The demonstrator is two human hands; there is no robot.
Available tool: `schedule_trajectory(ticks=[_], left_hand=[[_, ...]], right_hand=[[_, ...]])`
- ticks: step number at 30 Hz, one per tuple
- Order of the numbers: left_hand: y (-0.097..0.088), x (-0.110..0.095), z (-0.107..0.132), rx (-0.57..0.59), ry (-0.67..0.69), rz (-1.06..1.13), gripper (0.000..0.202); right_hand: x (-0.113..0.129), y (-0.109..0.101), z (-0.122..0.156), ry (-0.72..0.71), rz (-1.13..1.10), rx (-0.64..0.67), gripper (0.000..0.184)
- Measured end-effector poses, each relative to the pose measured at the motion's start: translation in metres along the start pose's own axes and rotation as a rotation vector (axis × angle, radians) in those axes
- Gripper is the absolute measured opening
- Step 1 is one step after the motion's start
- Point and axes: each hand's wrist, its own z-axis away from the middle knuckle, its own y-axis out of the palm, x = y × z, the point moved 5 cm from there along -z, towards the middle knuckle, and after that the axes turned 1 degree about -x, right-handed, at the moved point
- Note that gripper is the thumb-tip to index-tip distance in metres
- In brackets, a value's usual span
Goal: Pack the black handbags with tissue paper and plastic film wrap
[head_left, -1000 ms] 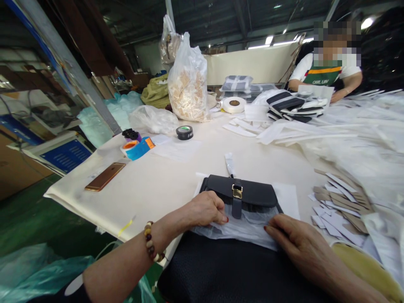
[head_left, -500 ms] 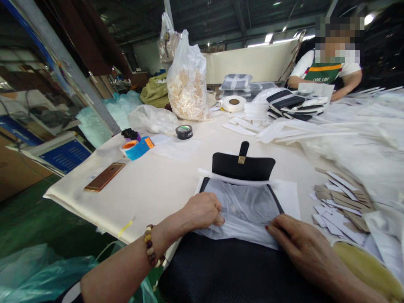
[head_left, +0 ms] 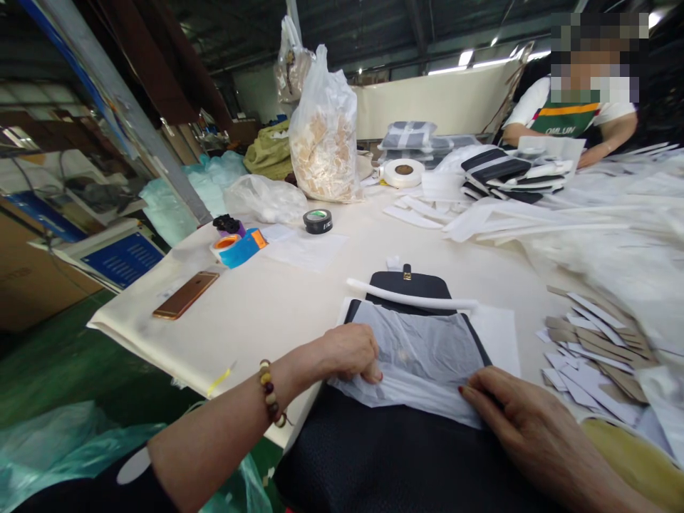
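Note:
A black handbag (head_left: 406, 459) lies in front of me with its flap (head_left: 392, 285) laid back and a small gold clasp on it. White tissue paper (head_left: 422, 345) covers the bag's upper part. My left hand (head_left: 355, 353) has its fingers curled on the paper's left side, gripping its lower edge. At the right corner of that edge, my right hand (head_left: 513, 410) pinches the paper between thumb and fingers. A white foam-like rod (head_left: 411, 296) crosses the flap. Under the bag's right side a white sheet (head_left: 502, 331) shows.
On the left of the table (head_left: 278, 306) are a phone (head_left: 187, 294), blue tape (head_left: 240, 249) and black tape (head_left: 317, 221). Cardboard and paper strips (head_left: 593, 349) lie right. Behind stands a filled plastic bag (head_left: 325, 139); a co-worker (head_left: 569, 121) is at far right.
The bag's flap has tipped further back, and its clasp strap no longer stands up. The white rod now lies across the flap. Both hands keep nearly the same hold; the view has shifted slightly.

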Motion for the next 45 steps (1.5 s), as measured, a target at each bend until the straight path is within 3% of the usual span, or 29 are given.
schedule_trajectory(ticks=[8, 14, 16, 19, 21, 23, 29, 36, 41, 45], left_hand=[[0.005, 0.007, -0.003, 0.063, -0.091, 0.137, 0.038], [0.007, 0.011, -0.004, 0.042, -0.091, 0.132, 0.039], [0.006, 0.011, -0.002, 0.028, -0.086, 0.125, 0.041], [0.004, 0.011, 0.002, 0.004, -0.073, 0.104, 0.040], [0.002, 0.010, 0.003, -0.009, -0.064, 0.083, 0.039], [0.001, 0.009, 0.005, -0.010, -0.049, 0.060, 0.040], [0.000, 0.007, 0.005, -0.012, 0.009, 0.013, 0.044], [-0.001, 0.014, 0.004, -0.027, 0.055, 0.002, 0.040], [0.002, 0.021, 0.006, -0.037, 0.086, 0.030, 0.038], [0.003, 0.030, 0.010, -0.186, 0.157, 0.242, 0.024]], right_hand=[[0.001, 0.002, -0.004, 0.002, 0.064, 0.019, 0.033], [0.007, 0.002, -0.012, 0.051, 0.171, 0.170, 0.032], [0.013, 0.000, -0.015, 0.044, 0.255, 0.223, 0.028], [0.034, -0.004, -0.023, -0.056, 0.345, 0.191, 0.019], [0.053, 0.002, -0.028, -0.157, 0.309, 0.197, 0.018], [0.065, 0.015, -0.032, -0.202, 0.233, 0.288, 0.019], [0.056, 0.042, -0.042, -0.058, -0.001, 0.460, 0.016], [0.065, 0.044, -0.049, -0.069, -0.074, 0.407, 0.009], [0.065, 0.052, -0.047, -0.064, -0.200, 0.345, 0.019], [0.063, 0.054, -0.043, -0.102, -0.222, 0.305, 0.020]])
